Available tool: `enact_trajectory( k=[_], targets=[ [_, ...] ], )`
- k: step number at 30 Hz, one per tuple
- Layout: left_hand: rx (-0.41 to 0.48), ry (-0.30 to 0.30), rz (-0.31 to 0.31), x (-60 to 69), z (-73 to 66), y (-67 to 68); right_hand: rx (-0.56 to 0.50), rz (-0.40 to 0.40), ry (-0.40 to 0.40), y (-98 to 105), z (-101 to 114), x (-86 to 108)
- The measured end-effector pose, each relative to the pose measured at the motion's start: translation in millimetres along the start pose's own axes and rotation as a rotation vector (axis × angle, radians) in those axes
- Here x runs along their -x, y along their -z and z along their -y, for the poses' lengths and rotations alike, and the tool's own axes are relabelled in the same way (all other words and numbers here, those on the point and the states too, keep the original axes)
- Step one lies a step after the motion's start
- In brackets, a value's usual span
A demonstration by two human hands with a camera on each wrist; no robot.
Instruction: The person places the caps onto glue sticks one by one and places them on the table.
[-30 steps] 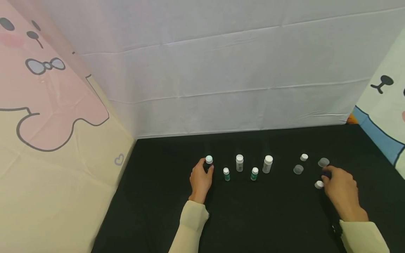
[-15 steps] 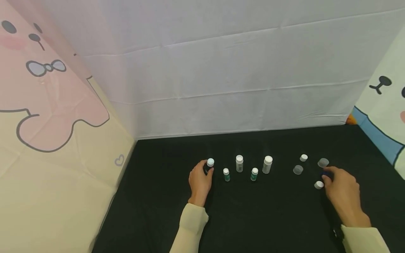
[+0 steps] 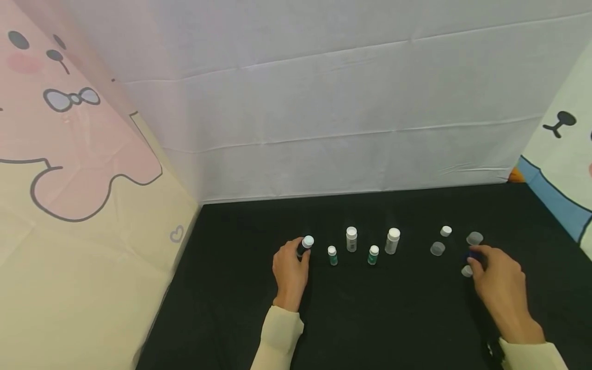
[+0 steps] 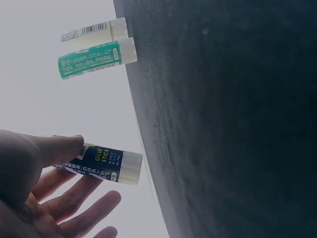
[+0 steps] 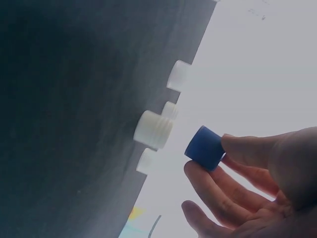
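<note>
Standing where I am, I see the left hand [image 3: 290,270] pinching a glue stick [image 4: 111,162] between thumb and fingers, towards the back edge of the worktop [image 3: 379,318], left of the row. It leans slightly: a slim cylinder wrapped in glossy navy with yellow lettering (plus tiny white print), a milky plastic collar at its lower end and a pale top.

Over towards the right edge, the right hand [image 3: 501,277] grips a blue cap [image 5: 205,148], a smooth, short, matt cylinder. Near it sit two clear cups [image 3: 437,248] of see-through plastic and two white caps [image 3: 446,231], one finely ridged.

Between the hands stand two small green sticks [image 3: 372,255] and two taller white-topped sticks [image 3: 351,239]. Black cloth covers the worktop; behind hangs a creased white sheet [image 3: 300,113].
</note>
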State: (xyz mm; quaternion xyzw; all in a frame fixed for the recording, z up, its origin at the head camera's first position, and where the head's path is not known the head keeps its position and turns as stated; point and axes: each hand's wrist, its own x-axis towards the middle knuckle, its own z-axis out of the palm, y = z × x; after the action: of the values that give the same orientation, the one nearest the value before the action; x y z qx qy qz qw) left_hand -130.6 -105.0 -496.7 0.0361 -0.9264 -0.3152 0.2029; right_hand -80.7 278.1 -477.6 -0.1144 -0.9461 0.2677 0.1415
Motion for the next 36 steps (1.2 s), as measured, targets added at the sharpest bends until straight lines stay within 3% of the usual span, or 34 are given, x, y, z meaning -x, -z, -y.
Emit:
enact_trajectory(
  k=[16, 36],
  targets=[
    [-0.127, -0.149, -0.057, 16.4, -4.7, 11.2, -0.073, -0.049, 0.138, -6, 32, 20.6],
    [-0.182, -0.219, -0.061, 36.3, -14.4, 18.2, -0.161, -0.095, 0.409, -25, 80, 39.9]
  ],
)
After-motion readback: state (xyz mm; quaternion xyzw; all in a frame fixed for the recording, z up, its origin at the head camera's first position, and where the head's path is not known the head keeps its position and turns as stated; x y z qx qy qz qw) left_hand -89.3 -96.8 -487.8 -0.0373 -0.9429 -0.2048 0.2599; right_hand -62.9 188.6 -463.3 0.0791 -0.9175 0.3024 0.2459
